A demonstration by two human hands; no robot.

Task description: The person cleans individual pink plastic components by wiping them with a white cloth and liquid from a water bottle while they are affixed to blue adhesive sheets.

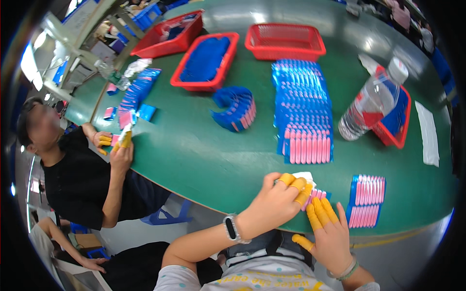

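My left hand (276, 202), with yellow finger cots, is closed on a crumpled white wipe (305, 178) near the table's front edge. Beneath its fingers lies a small blue-and-pink packet (318, 194), mostly covered. My right hand (331, 237), also in yellow finger cots, rests its stretched fingertips on the packet's near side. Just right of it are blue packets with pink rods (367, 201) in two rows. Farther off, many overlapping packets of the same kind (306, 111) form a long block. Left of that, a curved stack of packets (235, 109) stands on the table.
Red baskets (285, 42) stand at the back, one with blue packets (205, 58). On the right are a clear water bottle (371, 102), another red basket (402, 131) and a white strip (427, 133). At left a co-worker (77, 179) handles packets beside a fanned row (138, 89).
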